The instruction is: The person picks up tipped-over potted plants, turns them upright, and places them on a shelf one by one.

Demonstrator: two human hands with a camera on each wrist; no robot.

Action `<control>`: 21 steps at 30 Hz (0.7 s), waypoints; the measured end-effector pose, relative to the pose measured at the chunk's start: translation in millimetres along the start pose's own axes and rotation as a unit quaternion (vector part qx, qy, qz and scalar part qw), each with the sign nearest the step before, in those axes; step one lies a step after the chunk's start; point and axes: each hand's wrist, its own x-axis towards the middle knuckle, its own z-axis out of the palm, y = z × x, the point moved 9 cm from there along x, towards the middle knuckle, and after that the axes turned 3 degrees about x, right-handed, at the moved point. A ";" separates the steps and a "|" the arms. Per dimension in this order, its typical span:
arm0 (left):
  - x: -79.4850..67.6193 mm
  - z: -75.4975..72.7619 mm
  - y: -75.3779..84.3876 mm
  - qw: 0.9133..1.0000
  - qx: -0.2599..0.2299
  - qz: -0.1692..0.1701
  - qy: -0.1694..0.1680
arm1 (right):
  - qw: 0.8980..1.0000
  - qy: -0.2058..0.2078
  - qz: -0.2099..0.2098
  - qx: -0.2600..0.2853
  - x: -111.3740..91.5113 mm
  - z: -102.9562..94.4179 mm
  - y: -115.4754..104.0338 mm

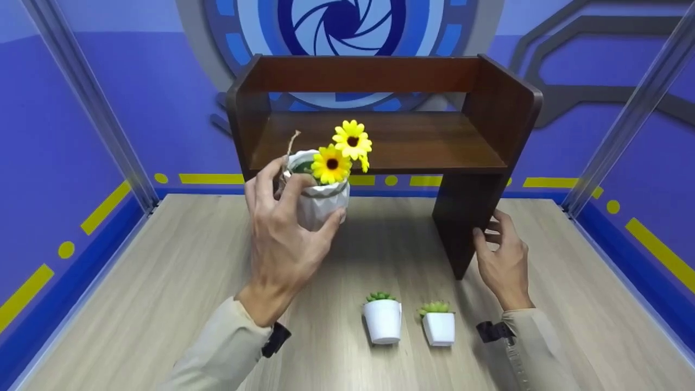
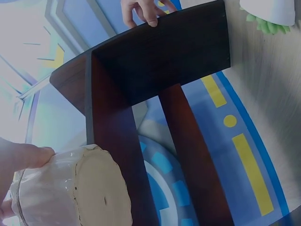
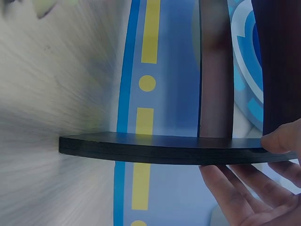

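The left hand has its fingers and thumb clasped round the white pot with yellow flowers, holding it up off the desk in front of the dark shelf. The right hand grips the shelf's right panel low down, thumb on one face and fingers on the other. Nearer the person, a larger succulent and a smaller succulent lie side by side, slightly apart, on the desk.
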 end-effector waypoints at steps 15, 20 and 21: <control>20.5 -7.4 16.0 1.000 -0.008 0.004 0.006 | 1.000 0.001 0.001 -0.012 0.4 1.8 0.4; 26.4 -9.0 19.1 1.000 -0.006 0.001 0.005 | 1.000 0.001 0.003 -0.019 0.4 1.5 1.1; 28.0 -9.6 20.0 1.000 -0.004 0.002 0.006 | 1.000 0.002 0.003 -0.020 0.5 1.2 1.1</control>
